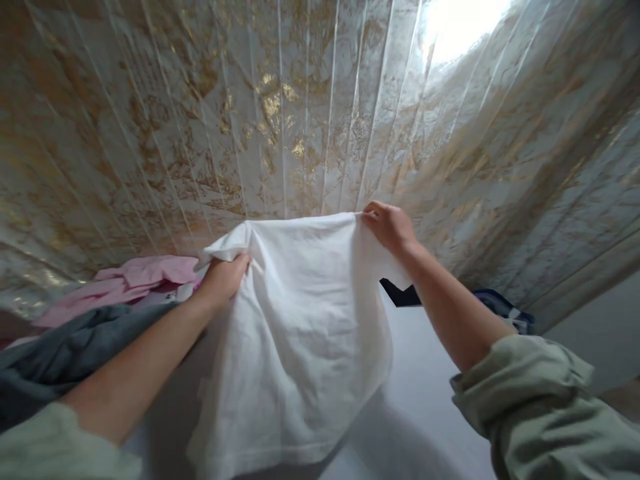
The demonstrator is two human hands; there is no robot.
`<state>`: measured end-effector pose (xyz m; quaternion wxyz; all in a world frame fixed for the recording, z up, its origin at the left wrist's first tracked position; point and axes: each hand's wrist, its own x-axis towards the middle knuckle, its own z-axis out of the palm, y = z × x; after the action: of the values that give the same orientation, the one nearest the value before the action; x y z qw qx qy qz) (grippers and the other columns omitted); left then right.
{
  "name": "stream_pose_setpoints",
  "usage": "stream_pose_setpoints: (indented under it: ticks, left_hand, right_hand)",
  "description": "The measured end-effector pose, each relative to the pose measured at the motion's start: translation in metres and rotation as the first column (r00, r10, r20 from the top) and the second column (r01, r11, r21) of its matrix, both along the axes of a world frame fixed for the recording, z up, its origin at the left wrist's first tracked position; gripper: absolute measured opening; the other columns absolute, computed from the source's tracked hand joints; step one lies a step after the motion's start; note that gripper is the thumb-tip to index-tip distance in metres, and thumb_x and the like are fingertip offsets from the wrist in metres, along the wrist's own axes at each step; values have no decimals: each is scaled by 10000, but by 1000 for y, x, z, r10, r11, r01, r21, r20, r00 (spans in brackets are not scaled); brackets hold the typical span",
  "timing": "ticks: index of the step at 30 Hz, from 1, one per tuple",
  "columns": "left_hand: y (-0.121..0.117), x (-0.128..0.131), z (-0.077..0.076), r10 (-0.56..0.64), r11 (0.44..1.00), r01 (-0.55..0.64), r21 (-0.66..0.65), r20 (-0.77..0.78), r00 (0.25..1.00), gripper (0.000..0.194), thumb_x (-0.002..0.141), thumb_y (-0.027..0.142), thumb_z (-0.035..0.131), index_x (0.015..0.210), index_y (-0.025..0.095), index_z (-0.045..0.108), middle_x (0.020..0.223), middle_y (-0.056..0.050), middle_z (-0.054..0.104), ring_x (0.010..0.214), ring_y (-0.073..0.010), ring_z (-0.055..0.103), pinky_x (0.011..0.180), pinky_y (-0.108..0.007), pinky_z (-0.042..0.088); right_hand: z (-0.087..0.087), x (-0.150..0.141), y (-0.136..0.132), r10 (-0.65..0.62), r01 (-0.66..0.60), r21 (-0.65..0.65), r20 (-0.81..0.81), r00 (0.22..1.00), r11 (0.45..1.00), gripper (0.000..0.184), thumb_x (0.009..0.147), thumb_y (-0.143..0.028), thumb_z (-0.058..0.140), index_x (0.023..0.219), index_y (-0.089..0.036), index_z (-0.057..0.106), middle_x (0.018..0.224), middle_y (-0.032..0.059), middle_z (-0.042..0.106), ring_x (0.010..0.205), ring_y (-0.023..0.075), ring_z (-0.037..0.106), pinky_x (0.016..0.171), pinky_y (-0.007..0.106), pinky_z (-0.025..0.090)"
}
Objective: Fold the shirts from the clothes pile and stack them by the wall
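Observation:
A white short-sleeved T-shirt hangs spread between my two hands, its hem toward me. My left hand grips it near the left sleeve, with the fingers closed behind the fabric. At the opposite shoulder, my right hand pinches the upper edge. Soft folds run down the front of the shirt, and its lower left side is slightly blurred. Both hands are raised above a white surface.
At the left lie a pink garment and a dark grey garment in a heap. A dark blue item sits at the right, beyond my forearm. A shiny gold-and-silver patterned curtain or covering rises behind.

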<state>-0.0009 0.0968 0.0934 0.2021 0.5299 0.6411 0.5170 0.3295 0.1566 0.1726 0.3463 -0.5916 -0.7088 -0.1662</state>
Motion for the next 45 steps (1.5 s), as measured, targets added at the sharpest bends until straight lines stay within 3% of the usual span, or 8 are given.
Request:
stream_pose_setpoints:
  ticks: [4, 9, 13, 25, 31, 34, 38, 45]
  left_hand:
    - [31, -11, -46, -93, 975, 79, -208, -58, 994, 224, 689, 314, 597, 847, 158, 628, 832, -49, 716, 858, -224, 666, 815, -310, 508]
    - [29, -31, -103, -100, 927, 40, -373, -143, 985, 453, 731, 311, 583, 1140, 116, 578, 848, -68, 720, 792, -228, 691, 732, -318, 522]
    - [22, -35, -123, -151, 915, 37, -401, -258, 954, 515, 747, 306, 570, 1211, 83, 561, 898, -94, 707, 874, -263, 678, 801, -348, 503]
    - [-35, -45, -134, -330, 890, 53, -454, -558, 761, 545, 904, 263, 329, 1443, 213, 387, 1158, -82, 708, 1067, -234, 669, 848, -284, 477]
    - [-70, -42, -120, -470, 781, -13, -624, -602, 646, 516, 917, 211, 309, 1391, 275, 503, 1134, -80, 725, 1013, -266, 688, 787, -337, 495]
    - [-69, -35, -106, -387, 847, -107, -520, -744, 545, 463, 932, 261, 349, 1352, 248, 545, 1142, -110, 702, 1017, -311, 674, 787, -405, 505]
    - [-39, -21, -105, -271, 956, 40, -291, -820, 504, 431, 946, 224, 329, 1296, 149, 570, 1185, -130, 663, 1105, -263, 625, 915, -380, 484]
    - [2, -4, -151, -318, 947, 132, -292, -804, 503, 529, 962, 382, 367, 1419, 130, 454, 1517, -118, 429, 1404, -254, 379, 1167, -438, 256]
  right_hand:
    - [-76, -11, 30, -43, 109, -321, 205, 978, 941, 401, 890, -238, 595, 1289, -210, 577, 1264, 130, 586, 1117, 263, 559, 897, 338, 413]
    - [-168, -33, -14, 126, 22, -573, 217, 968, 819, 471, 940, -333, 521, 1390, -199, 490, 1391, 147, 499, 1204, 278, 519, 960, 372, 405]
    - [-203, -37, -50, 162, -15, -634, 175, 971, 773, 469, 938, -356, 505, 1386, -219, 492, 1438, 147, 457, 1264, 296, 479, 982, 412, 404]
    - [-217, 30, -98, 121, -37, -603, 99, 988, 797, 482, 905, -224, 503, 1384, -168, 507, 1332, 145, 563, 1202, 256, 539, 994, 347, 430]
    - [-232, 20, -77, 215, -195, -551, -28, 976, 812, 452, 899, -122, 406, 1302, -182, 601, 1402, 117, 540, 1315, 253, 471, 1085, 399, 374]
    - [-231, 16, -64, 229, -278, -532, -157, 961, 800, 474, 843, -115, 443, 1283, -177, 606, 1387, 118, 552, 1298, 253, 488, 1093, 407, 370]
    - [-225, 19, -70, 130, -446, -515, -538, 833, 732, 599, 828, -253, 516, 1420, -195, 447, 1384, 123, 539, 1143, 224, 588, 1008, 401, 449]
    - [-200, 23, -151, -287, -571, -581, -802, 524, 581, 611, 737, -520, 693, 1249, -203, 591, 1101, 103, 670, 1040, 269, 628, 906, 397, 483]
